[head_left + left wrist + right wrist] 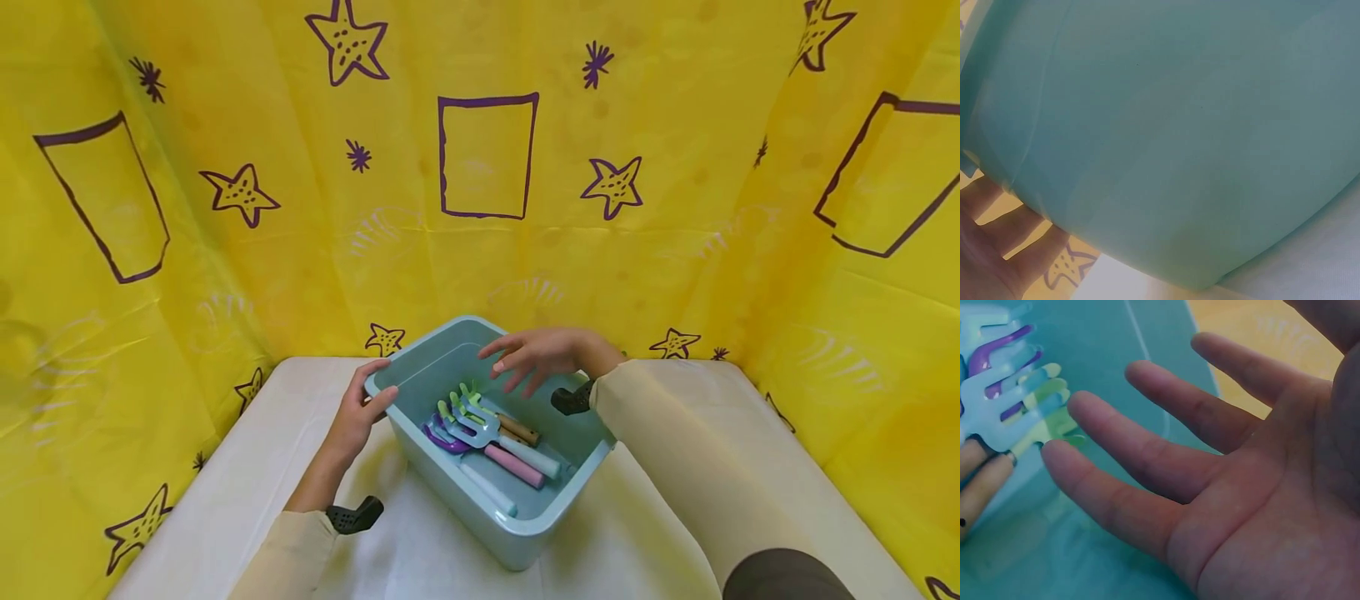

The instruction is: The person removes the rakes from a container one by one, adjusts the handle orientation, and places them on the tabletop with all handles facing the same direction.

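A blue-green plastic bin point(450, 483) stands on the white surface, turned cornerwise. Garden hand forks lie heaped inside: a light blue fork point(480, 427) on top, green tines point(456, 404) behind it, a purple one point(447, 442) beneath. Their handles include a pink handle point(514, 467) and wooden handles point(519, 428). My left hand point(358, 412) grips the bin's left corner, thumb at the rim and fingers point(1007, 226) against the outer wall. Over the bin's far side hovers my right hand point(542, 354), fingers spread and holding nothing; its fingertips point(1060, 453) overlap the green tines in the right wrist view.
Yellow sheeting point(480, 267) with drawn stars and box outlines encloses the back and both sides. The bin stands near the back edge of the white-covered table point(420, 550), which extends to both sides of it. A dark round object point(787, 575) shows at the lower right.
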The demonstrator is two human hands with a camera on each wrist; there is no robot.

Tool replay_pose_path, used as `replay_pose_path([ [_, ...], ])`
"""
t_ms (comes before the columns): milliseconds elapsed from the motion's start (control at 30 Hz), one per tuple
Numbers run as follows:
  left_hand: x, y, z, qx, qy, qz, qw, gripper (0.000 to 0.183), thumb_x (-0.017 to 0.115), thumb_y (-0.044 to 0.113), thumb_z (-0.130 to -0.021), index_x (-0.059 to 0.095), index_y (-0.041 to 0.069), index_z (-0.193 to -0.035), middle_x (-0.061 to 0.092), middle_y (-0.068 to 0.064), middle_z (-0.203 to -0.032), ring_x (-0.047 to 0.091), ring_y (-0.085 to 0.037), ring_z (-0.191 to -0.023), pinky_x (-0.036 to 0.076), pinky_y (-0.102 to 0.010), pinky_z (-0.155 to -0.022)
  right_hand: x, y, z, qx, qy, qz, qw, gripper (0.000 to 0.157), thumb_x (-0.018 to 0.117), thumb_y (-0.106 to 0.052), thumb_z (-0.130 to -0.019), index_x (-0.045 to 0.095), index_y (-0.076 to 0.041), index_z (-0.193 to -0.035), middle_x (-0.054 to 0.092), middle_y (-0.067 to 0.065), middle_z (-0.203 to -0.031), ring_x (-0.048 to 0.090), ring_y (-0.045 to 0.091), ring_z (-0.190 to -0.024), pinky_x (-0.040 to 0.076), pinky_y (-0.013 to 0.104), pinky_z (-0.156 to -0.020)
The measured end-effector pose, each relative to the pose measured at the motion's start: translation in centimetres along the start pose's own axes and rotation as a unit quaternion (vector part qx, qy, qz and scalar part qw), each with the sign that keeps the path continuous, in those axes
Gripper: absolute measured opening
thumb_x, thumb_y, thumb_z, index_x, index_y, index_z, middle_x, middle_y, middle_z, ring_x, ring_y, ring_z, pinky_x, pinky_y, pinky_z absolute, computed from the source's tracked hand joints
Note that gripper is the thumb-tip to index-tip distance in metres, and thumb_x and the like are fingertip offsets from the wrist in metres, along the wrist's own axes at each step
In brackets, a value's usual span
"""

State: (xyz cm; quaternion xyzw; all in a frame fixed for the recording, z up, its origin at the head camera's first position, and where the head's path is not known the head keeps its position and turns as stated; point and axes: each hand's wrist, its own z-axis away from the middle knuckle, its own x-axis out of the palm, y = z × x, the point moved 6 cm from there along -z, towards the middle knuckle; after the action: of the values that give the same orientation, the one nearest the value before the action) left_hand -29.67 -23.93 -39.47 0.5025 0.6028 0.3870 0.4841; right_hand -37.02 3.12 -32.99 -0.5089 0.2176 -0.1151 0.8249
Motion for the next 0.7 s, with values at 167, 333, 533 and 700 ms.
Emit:
replay_pose_path([
  [167, 0.0, -0.1, 0.0, -0.002, 0.002, -0.002, 1.0, 0.054, 0.057, 0.027, -0.098, 0.034, 0.018, -0.146, 0.031, -0.017, -0.148, 0.043, -0.045, -0.125, 0.039, -0.058, -0.099, 0.9, 1.0, -1.2, 0.03, -0.017, -0.003, 0.999, 0.053, 0.061, -0.024, -0.096, 0.042, -0.016, -0.146, 0.052, 0.012, -0.136, 0.057, 0.038, -0.116, 0.04, 0.06, -0.098],
  [333, 0.2, -0.2, 0.0, -0.005, -0.001, 0.005, 1.0, 0.054, 0.057, 0.027, -0.098, 0.034, 0.018, -0.146, 0.032, -0.017, -0.148, 0.042, -0.044, -0.126, 0.039, -0.057, -0.1, 1.7, 1.9, -2.2, 0.051, -0.039, -0.014, 0.998, 0.051, 0.06, -0.024, -0.096, 0.045, -0.015, -0.144, 0.051, 0.014, -0.136, 0.05, 0.046, -0.122, 0.041, 0.06, -0.097],
  [533, 0.2, -0.3, 0.0, 0.001, 0.002, 0.011, 0.9999, 0.053, 0.057, 0.024, -0.098, 0.035, 0.017, -0.146, 0.033, -0.018, -0.147, 0.044, -0.044, -0.124, 0.039, -0.058, -0.1, 2.3, 2.9, -2.9, 0.08, -0.061, -0.02, 0.995, 0.055, 0.058, -0.024, -0.097, 0.04, -0.01, -0.147, 0.043, 0.022, -0.143, 0.049, 0.048, -0.122, 0.035, 0.064, -0.1],
  [700, 0.0, -0.3, -0.2, 0.011, 0.007, 0.012, 0.9998, 0.05, 0.056, 0.02, -0.099, 0.036, 0.014, -0.145, 0.035, -0.02, -0.144, 0.046, -0.044, -0.12, 0.04, -0.059, -0.099, 2.8, 3.6, -3.4, 0.114, -0.076, -0.021, 0.99, 0.056, 0.058, -0.024, -0.097, 0.038, -0.008, -0.147, 0.041, 0.024, -0.144, 0.045, 0.05, -0.125, 0.031, 0.065, -0.102],
])
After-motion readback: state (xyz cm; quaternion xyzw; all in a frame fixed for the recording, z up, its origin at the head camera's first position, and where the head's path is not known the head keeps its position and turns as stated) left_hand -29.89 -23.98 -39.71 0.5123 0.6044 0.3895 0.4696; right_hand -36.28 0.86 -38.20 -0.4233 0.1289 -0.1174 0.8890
